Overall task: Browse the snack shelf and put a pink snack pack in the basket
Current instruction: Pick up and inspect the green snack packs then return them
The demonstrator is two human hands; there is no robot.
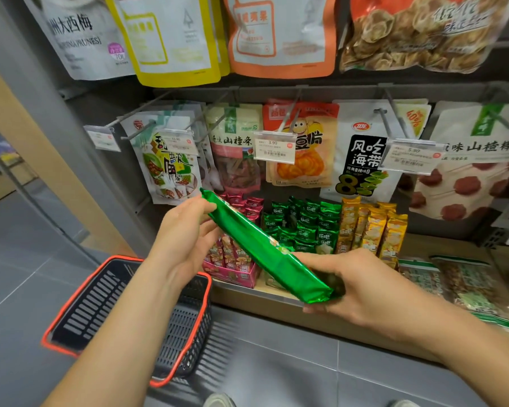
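The left hand (185, 230) pinches the top end of a long green pack (265, 248) between thumb and fingertips. The right hand (350, 286) has its fingers curled round the bottom end. The pack is held slanting between them, in front of the shelf (441, 245).

This looks like the browsing part of the job: the pack in hand is the wrong colour. The pink packs (235, 257) stand upright in a pink box (232, 276) at the left end of the shelf, just behind the left hand and partly hidden by the green pack.

The green one likely belongs with the other green packs (303, 227) in the middle, with the yellow packs (373, 230) to their right. The right hand is nearer to that spot, so it could slide the pack back end-first while the left lets go.

The left hand would then be free to take a pink pack by its top edge and lift it straight up, so the neighbours don't tip out.

The basket (94, 306) sits on the floor below and to the left, under the left forearm. The pink pack should be lowered in, not dropped, as foil wrappers slip easily.

Bigger bags (235, 148) hang on hooks above.
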